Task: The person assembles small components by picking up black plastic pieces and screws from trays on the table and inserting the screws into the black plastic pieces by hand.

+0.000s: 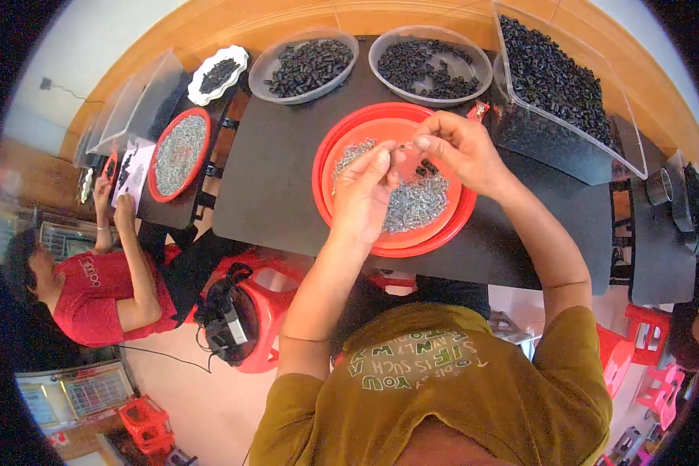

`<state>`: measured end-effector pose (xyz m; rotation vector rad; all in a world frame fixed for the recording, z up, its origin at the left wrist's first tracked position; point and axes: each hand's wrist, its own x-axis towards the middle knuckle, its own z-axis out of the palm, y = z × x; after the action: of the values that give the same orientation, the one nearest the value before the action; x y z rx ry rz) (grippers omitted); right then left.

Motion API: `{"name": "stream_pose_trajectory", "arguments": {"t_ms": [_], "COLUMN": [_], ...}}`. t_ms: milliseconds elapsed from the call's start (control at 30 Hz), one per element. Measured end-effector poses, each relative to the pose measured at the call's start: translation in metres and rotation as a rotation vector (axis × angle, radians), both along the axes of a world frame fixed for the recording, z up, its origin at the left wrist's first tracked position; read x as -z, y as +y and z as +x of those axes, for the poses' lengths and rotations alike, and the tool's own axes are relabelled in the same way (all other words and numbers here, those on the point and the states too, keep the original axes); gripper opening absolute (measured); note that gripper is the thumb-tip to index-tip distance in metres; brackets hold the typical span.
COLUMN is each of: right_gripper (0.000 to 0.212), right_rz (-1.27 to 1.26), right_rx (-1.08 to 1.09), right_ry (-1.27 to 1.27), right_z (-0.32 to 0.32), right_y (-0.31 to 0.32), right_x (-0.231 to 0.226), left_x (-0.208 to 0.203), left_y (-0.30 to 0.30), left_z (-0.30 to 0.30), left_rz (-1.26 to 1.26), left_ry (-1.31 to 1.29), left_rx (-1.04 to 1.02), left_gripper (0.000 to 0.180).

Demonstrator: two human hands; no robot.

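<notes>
Over a red round tray (322, 206), my left hand (367, 186) and my right hand (467, 153) meet with thumbs and fingers pinched. Between the fingertips are tiny parts, too small to name; something dark shows by the left fingers and something pale by the right. Below them, a heap of small shiny clear or silvery pieces (418, 203) lies in the tray, with more on its left side, partly behind my left hand. A few small black pieces (426, 168) rest on top, close under my right hand.
Behind the tray stand two clear round tubs of black pieces, the left tub (260, 91) and the right tub (485, 81). A big clear bin (512, 89) of black parts is at right. Leftward, a co-worker (105, 287) handles parts beside another red tray (154, 186) and a white dish (241, 58).
</notes>
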<state>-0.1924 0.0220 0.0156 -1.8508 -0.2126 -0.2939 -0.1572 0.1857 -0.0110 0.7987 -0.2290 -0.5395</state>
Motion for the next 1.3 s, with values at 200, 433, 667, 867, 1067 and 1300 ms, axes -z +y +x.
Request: {"name": "stream_pose_trajectory", "arguments": {"t_ms": [200,433,667,867,1067,1300], "right_gripper": [0.017,0.017,0.013,0.011,0.01,0.014], "right_rz": [0.069,0.009,-0.08,-0.183,-0.278,-0.237], "right_rx": [-0.006,-0.062,-0.134,-0.154,-0.14,-0.006], "right_ry": [-0.026,-0.011,-0.027,-0.027,-0.083,-0.14], "right_z": [-0.003,-0.013,-0.017,-0.019,-0.017,-0.015], "right_y": [0.004,0.006,0.017,0.015,0.016,0.029], "right_x": [-0.002,-0.022,-0.022,-0.022,-0.021,-0.012], "left_x": [-0.007,-0.008,0.005,0.002,0.0,-0.004], "left_y": [0.008,0.018,0.022,0.019,0.015,0.008], "left_z": [-0.007,-0.008,-0.005,-0.01,-0.011,-0.021], "left_rz": [-0.1,0.022,-0.032,0.002,0.033,-0.049], "left_ry": [0.152,-0.169,-0.097,-0.104,-0.154,-0.084], "left_rx": [0.088,0.016,0.044,0.047,-0.007,-0.085], "left_gripper": [0.028,0.029,0.017,0.018,0.018,0.02]}}
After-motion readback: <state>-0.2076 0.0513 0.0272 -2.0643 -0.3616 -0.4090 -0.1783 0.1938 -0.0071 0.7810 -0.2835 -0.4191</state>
